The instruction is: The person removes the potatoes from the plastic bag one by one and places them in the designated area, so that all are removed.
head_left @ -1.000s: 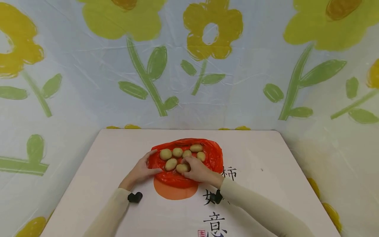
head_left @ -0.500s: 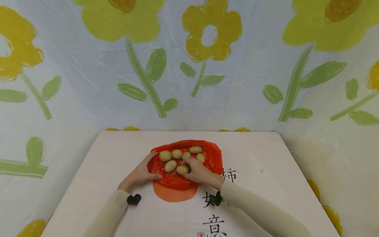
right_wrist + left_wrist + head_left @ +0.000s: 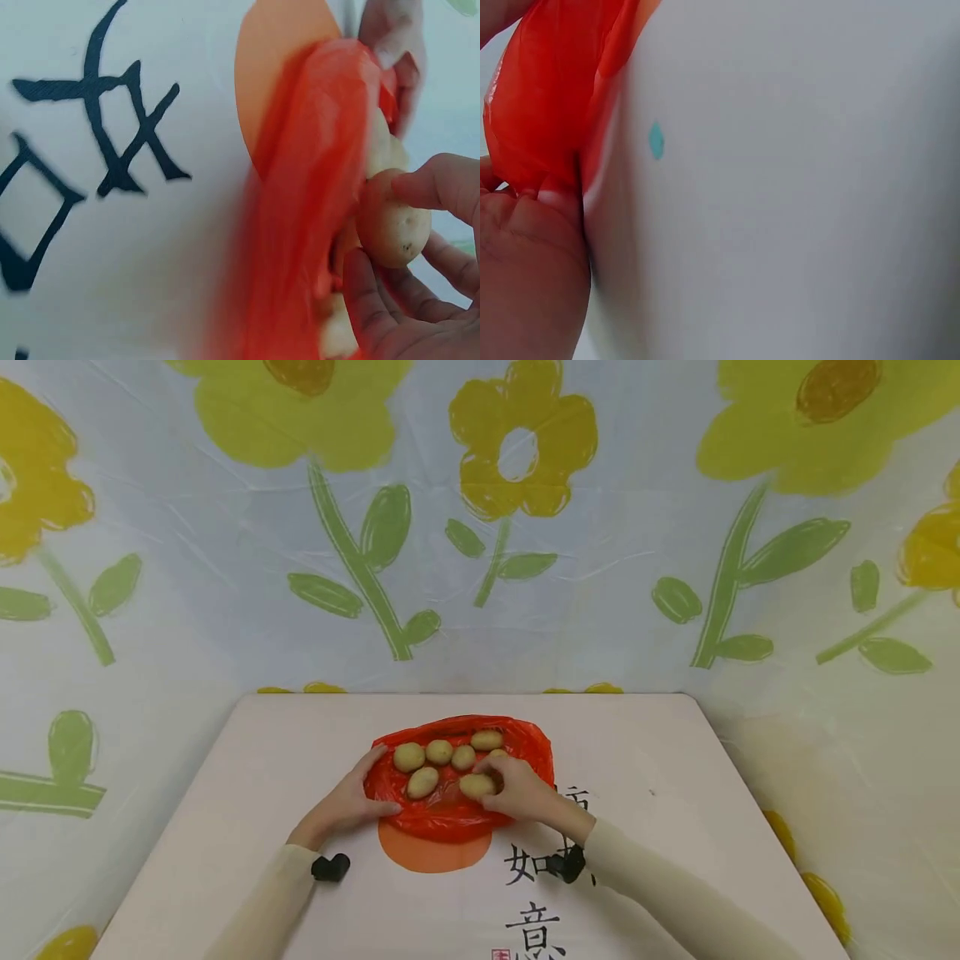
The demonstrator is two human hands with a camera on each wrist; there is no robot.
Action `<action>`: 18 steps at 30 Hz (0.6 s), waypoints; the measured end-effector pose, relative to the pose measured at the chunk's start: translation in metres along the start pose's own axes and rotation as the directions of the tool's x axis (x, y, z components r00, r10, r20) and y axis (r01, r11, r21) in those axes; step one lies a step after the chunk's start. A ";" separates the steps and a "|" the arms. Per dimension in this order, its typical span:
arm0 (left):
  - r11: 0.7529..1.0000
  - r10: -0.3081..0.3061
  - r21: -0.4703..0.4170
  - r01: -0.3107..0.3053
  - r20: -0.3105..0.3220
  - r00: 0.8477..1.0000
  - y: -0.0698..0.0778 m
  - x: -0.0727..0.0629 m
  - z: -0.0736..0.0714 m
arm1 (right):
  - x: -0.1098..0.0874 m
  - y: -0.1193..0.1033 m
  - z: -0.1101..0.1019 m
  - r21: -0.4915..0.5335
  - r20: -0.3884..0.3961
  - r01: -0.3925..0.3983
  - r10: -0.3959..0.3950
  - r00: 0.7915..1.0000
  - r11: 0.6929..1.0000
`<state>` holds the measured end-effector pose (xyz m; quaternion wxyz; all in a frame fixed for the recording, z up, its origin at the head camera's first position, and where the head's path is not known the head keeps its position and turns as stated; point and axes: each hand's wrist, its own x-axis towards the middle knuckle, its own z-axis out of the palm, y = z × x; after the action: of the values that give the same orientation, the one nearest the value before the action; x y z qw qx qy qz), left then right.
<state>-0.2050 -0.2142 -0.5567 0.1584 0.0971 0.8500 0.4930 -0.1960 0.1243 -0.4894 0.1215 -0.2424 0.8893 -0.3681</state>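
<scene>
A red plastic bag [image 3: 442, 823], its mouth spread wide, lies on the table with several potatoes [image 3: 408, 757] inside. At the bag's left edge my left hand [image 3: 347, 803] holds the rim, thumb in front and fingers farther back; in the left wrist view the red plastic [image 3: 544, 97] bunches against the hand. My right hand [image 3: 522, 791] grips one potato [image 3: 477, 787] between thumb and fingers over the front right of the bag. The right wrist view shows this potato [image 3: 394, 217] up close, with small dark specks on its skin.
The pale table [image 3: 637, 860] carries an orange printed patch [image 3: 435, 852] before the bag and black written characters [image 3: 534, 927] to its right. Behind hangs a cloth [image 3: 585, 635] printed with yellow flowers.
My right hand has shifted right with the potato, widening the gap to the potato on its left. The left hand keeps its place on the bag's rim. The head view has swung slightly.
</scene>
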 end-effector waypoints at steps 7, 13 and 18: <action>1.000 0.011 0.002 -0.011 0.009 1.000 -0.002 -0.003 -0.002 | -0.009 -0.003 -0.017 0.010 -0.027 0.009 -0.009 1.000 1.000; 0.999 0.010 0.032 -0.009 -0.015 1.000 -0.005 -0.004 -0.003 | -0.016 -0.004 -0.038 0.050 -0.083 -0.043 0.047 0.995 0.998; 0.998 0.017 0.055 -0.016 -0.002 1.000 -0.002 -0.002 -0.002 | -0.025 0.001 -0.060 0.069 -0.140 -0.076 0.085 0.986 0.995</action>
<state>-0.2035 -0.2173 -0.5573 0.1506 0.1079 0.8626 0.4707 -0.1983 0.1734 -0.4470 0.0797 -0.1754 0.8926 -0.4076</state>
